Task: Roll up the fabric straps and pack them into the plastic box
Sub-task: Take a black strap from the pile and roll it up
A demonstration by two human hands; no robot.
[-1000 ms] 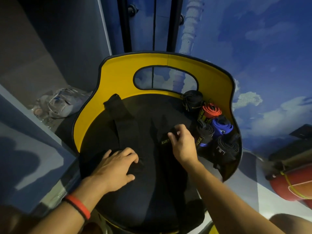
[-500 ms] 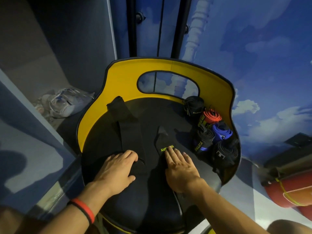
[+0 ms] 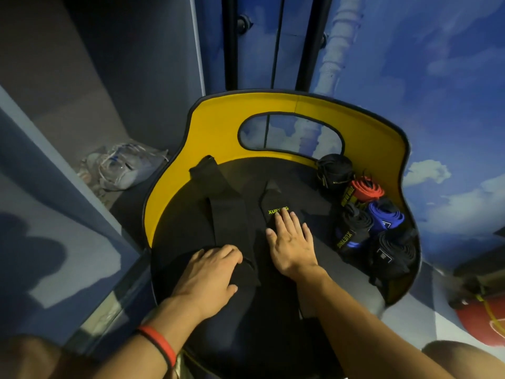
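Cloud-painted blue walls [image 3: 437,77] surround a yellow-backed chair [image 3: 216,138] whose seat carries the work. Fingers of the left hand [image 3: 210,272] curl over and grip the near end of one flat black strap [image 3: 226,212]. Flat and open, the right hand [image 3: 292,247] presses a second flat strap [image 3: 273,198], which extends beyond its fingertips. Several rolled straps [image 3: 355,222] sit to the right of that hand. Judged progress: partial. Two straps remain unrolled, and no plastic box is in view.

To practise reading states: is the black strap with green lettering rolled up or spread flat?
Spread flat. The lettered strap lies stretched along the seat, and the right hand rests open-palmed on it.
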